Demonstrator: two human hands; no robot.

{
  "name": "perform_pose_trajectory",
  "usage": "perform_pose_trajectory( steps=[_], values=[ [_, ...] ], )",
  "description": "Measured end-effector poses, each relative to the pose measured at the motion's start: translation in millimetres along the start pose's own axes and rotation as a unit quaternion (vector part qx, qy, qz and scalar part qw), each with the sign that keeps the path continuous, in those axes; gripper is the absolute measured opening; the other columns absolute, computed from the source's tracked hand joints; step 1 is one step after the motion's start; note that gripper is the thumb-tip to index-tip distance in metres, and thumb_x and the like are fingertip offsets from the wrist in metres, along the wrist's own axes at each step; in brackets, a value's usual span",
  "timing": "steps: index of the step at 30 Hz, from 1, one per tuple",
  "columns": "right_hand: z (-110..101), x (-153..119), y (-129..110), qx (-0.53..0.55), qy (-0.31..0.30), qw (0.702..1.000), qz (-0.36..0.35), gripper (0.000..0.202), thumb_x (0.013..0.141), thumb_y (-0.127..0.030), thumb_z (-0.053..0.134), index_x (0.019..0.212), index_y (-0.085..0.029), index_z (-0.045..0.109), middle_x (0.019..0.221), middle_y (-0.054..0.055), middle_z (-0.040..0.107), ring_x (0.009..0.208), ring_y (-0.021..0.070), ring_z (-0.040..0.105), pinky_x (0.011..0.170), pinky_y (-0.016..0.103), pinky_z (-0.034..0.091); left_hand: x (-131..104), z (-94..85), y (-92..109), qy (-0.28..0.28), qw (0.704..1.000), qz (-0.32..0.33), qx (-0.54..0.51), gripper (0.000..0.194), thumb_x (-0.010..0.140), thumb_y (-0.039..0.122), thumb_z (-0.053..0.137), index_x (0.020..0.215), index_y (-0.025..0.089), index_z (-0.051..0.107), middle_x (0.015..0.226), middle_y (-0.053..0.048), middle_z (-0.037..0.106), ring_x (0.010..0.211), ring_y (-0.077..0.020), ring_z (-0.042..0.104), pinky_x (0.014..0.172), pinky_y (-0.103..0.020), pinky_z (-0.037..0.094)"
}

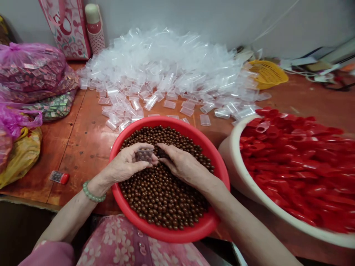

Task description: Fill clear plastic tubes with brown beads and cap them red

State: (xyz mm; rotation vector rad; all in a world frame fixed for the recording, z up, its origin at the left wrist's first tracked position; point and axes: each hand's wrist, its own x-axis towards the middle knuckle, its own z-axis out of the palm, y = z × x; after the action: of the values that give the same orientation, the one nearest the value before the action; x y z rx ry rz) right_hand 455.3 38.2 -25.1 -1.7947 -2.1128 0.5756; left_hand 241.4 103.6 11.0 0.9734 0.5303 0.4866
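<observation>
My left hand (129, 162), with a green bead bracelet at the wrist, grips a small clear plastic container (144, 156) with brown balls inside. It is over the left part of a red plastic basin (226, 177) full of shiny brown candy balls (166, 203). Close beside the container, my right hand (180, 160) reaches into the basin with thumb and fingers curled together around some dark brown balls. How many it holds is hidden. On the table to the left lies one filled clear container with a red cap (59, 177).
Behind the basin rises a big pile of clear plastic containers (166, 70). At right, a white tub (235, 155) is heaped with red caps (299, 166). Plastic bags of small packets (33, 70) lie left. A yellow basket (267, 74), a thermos (94, 27) and a pink bag (66, 31) are farther back.
</observation>
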Motion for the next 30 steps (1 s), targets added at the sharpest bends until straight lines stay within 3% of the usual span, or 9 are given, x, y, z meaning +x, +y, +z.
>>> perform_pose_trajectory(
  steps=[10, 16, 21, 24, 28, 30],
  values=[
    [2, -6, -8, -0.045, -0.024, 0.998, 0.026, 0.053, 0.094, -0.021, 0.040, 0.146, -0.013, 0.035, 0.126, 0.019, 0.060, 0.113, 0.0330, 0.063, 0.093, 0.050, 0.053, -3, -4.6, -5, -0.065, 0.993, -0.014, -0.101, 0.055, 0.070, 0.007, 0.072, 0.121, 0.019, 0.056, 0.111, -0.009, 0.070, 0.107, -0.0216, 0.066, 0.102, -0.040, 0.045],
    [-4, -8, -9, -0.017, 0.020, 0.999, 0.021, 0.060, 0.093, -0.026, 0.046, 0.150, -0.018, 0.027, 0.136, 0.017, 0.055, 0.121, 0.0320, 0.058, 0.100, 0.051, 0.050, -4, -5.4, 1, -0.019, 0.996, -0.014, -0.089, 0.049, 0.071, 0.013, 0.074, 0.118, 0.016, 0.058, 0.105, -0.009, 0.070, 0.102, -0.0197, 0.066, 0.098, -0.037, 0.047],
    [-32, -21, -23, -0.015, 0.078, 0.996, 0.047, 0.049, 0.095, -0.030, 0.049, 0.141, -0.017, 0.042, 0.130, 0.016, 0.060, 0.122, 0.0295, 0.057, 0.104, 0.049, 0.047, -9, -3.2, 7, -0.015, 0.999, -0.015, -0.030, 0.031, 0.081, 0.027, 0.070, 0.111, 0.018, 0.063, 0.090, -0.004, 0.068, 0.087, -0.0158, 0.066, 0.082, -0.030, 0.054],
    [-57, -40, -23, 0.001, 0.132, 0.990, 0.055, 0.036, 0.095, -0.028, 0.050, 0.130, -0.018, 0.053, 0.120, 0.012, 0.066, 0.112, 0.0242, 0.063, 0.100, 0.040, 0.050, -14, -3.7, 13, 0.006, 0.999, -0.025, 0.044, 0.030, 0.082, 0.030, 0.070, 0.110, 0.020, 0.064, 0.094, -0.004, 0.070, 0.088, -0.0163, 0.066, 0.083, -0.030, 0.053],
    [-91, -79, 13, -0.039, 0.250, 0.953, 0.169, 0.026, 0.093, -0.026, 0.049, 0.113, -0.018, 0.064, 0.107, 0.010, 0.071, 0.096, 0.0223, 0.068, 0.090, 0.037, 0.054, -17, -11.8, 21, 0.036, 0.981, -0.059, 0.180, 0.032, 0.084, 0.033, 0.068, 0.113, 0.022, 0.062, 0.104, -0.005, 0.072, 0.096, -0.0190, 0.067, 0.090, -0.030, 0.051],
    [-104, -96, 41, -0.079, 0.239, 0.941, 0.228, 0.026, 0.091, -0.025, 0.049, 0.108, -0.017, 0.067, 0.105, 0.011, 0.072, 0.095, 0.0239, 0.068, 0.089, 0.039, 0.054, -17, -15.3, 24, 0.056, 0.977, -0.043, 0.202, 0.033, 0.083, 0.037, 0.068, 0.113, 0.023, 0.061, 0.105, -0.004, 0.072, 0.095, -0.0191, 0.067, 0.090, -0.029, 0.051]
  ],
)
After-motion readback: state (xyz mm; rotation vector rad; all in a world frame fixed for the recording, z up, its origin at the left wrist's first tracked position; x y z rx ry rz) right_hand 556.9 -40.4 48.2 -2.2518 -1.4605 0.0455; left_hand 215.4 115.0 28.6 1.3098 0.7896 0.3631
